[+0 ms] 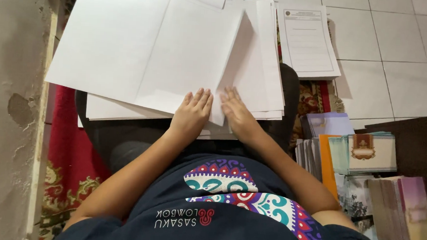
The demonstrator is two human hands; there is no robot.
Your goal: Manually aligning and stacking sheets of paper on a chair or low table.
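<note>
A stack of large white paper sheets (pixel 144 46) lies across my lap. The top sheet is folded, its crease running down the middle. My left hand (pixel 192 111) lies flat on the near edge of the folded sheet, fingers together and pointing away. My right hand (pixel 236 111) lies flat beside it, pressing on the paper near the fold's lower end. The two hands nearly touch. Neither grips anything.
A printed form sheet (pixel 310 39) lies to the right of the stack on the white tiled floor (pixel 401 42). Stacks of booklets and cards (pixel 364 154) stand at the right. A rough wall (pixel 7 97) runs along the left, with a red patterned rug (pixel 69 170) below.
</note>
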